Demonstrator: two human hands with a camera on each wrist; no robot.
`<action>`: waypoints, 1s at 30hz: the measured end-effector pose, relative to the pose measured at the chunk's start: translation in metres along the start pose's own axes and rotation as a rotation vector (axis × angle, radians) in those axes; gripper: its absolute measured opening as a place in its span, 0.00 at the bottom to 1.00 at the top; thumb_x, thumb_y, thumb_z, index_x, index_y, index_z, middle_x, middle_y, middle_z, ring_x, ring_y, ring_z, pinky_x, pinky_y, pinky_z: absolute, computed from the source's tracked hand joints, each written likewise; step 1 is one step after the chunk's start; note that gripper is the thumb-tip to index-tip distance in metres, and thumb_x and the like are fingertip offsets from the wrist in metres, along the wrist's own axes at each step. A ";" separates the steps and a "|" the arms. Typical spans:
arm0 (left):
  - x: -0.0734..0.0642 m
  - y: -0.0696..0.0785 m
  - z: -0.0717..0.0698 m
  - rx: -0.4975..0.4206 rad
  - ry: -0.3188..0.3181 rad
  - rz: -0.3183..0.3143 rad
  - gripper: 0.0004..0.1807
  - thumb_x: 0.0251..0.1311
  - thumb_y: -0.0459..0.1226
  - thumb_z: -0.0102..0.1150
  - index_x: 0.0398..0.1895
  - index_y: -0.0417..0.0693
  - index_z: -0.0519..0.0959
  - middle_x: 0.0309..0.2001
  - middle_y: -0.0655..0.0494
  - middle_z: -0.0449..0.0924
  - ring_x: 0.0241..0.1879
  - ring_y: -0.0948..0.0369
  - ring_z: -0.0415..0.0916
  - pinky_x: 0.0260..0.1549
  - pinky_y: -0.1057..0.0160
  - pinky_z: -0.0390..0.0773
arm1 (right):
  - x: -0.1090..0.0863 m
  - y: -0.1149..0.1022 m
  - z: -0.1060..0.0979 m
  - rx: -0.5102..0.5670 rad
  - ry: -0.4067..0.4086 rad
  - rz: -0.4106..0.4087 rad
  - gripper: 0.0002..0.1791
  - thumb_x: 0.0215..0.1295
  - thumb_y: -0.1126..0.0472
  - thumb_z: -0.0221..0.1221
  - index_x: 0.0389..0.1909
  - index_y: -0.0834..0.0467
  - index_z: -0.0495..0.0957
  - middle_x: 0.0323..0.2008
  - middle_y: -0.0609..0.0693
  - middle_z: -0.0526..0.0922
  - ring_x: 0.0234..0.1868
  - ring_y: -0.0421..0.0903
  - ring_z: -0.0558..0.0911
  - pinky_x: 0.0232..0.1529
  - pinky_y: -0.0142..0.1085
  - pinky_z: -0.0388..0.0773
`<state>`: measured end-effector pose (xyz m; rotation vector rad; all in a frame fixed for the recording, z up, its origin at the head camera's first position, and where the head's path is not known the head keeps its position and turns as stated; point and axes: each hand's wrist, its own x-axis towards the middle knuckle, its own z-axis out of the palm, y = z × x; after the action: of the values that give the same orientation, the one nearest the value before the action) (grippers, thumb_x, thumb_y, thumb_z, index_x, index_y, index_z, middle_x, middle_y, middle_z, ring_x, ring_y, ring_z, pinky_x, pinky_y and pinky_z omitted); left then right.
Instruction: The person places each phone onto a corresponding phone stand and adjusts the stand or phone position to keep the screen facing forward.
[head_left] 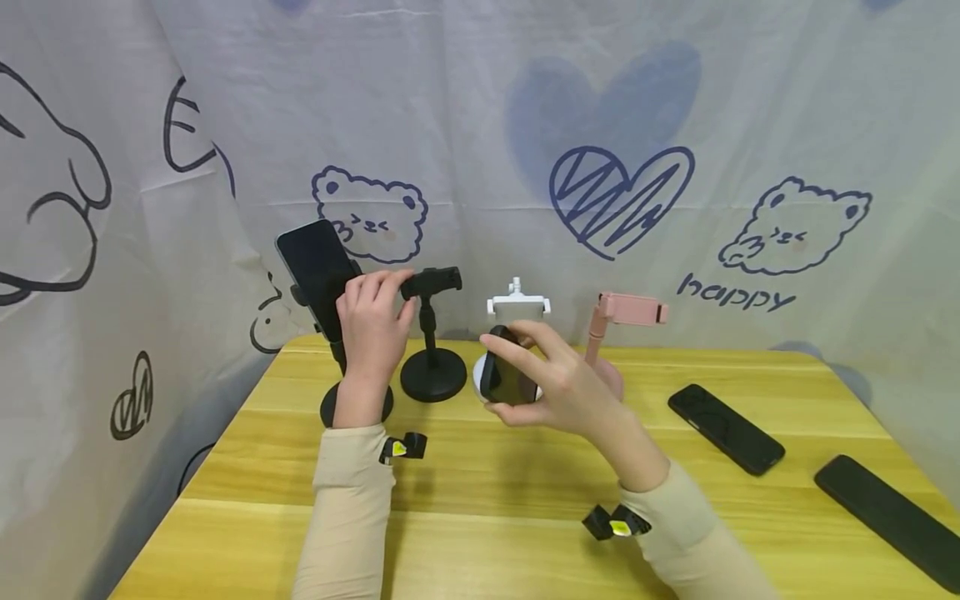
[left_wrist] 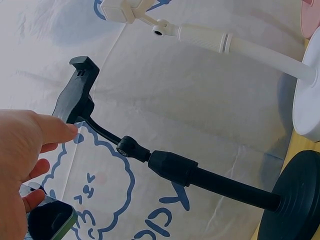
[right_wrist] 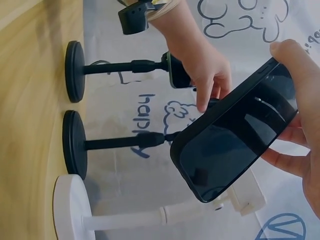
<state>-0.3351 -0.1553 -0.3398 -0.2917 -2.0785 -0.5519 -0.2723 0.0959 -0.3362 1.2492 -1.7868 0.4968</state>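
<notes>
My left hand (head_left: 372, 321) has its fingers at the left end of the clamp on a black phone stand (left_wrist: 172, 167), pinching it. The clamp sits sideways on top of an upright pole with a round base. My right hand (head_left: 566, 385) grips a smartphone (right_wrist: 235, 135) in a black case by its edges, its dark screen visible in the right wrist view. In the head view this phone is held up in front of the white phone stand (head_left: 517, 307), partly hiding it. Behind my left hand, another smartphone (head_left: 317, 271) stands tilted in a second black stand (head_left: 330, 406).
A pink phone stand (head_left: 630, 308) stands right of the white one, its base partly behind my right hand. Two dark phones lie on the wooden table (head_left: 480, 533): one phone (head_left: 726, 429) at right, another phone (head_left: 888, 521) near the right edge. A printed curtain (head_left: 480, 125) hangs behind.
</notes>
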 end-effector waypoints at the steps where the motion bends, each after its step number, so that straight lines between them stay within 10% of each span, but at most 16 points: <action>1: 0.000 0.000 0.000 0.000 -0.001 0.001 0.16 0.61 0.38 0.64 0.52 0.51 0.81 0.49 0.48 0.80 0.51 0.47 0.70 0.53 0.44 0.68 | 0.001 0.000 0.001 -0.002 0.002 0.006 0.32 0.56 0.42 0.63 0.58 0.57 0.75 0.50 0.62 0.76 0.44 0.50 0.76 0.36 0.35 0.79; 30: 0.000 0.000 -0.001 0.034 0.007 0.016 0.15 0.61 0.38 0.64 0.52 0.50 0.81 0.49 0.47 0.80 0.50 0.47 0.71 0.52 0.43 0.69 | 0.039 -0.004 0.026 0.037 0.099 0.168 0.36 0.55 0.43 0.66 0.62 0.57 0.72 0.48 0.63 0.75 0.43 0.53 0.78 0.41 0.42 0.80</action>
<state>-0.3342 -0.1553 -0.3398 -0.2861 -2.0754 -0.5065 -0.2840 0.0541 -0.3178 1.0855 -1.8132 0.6782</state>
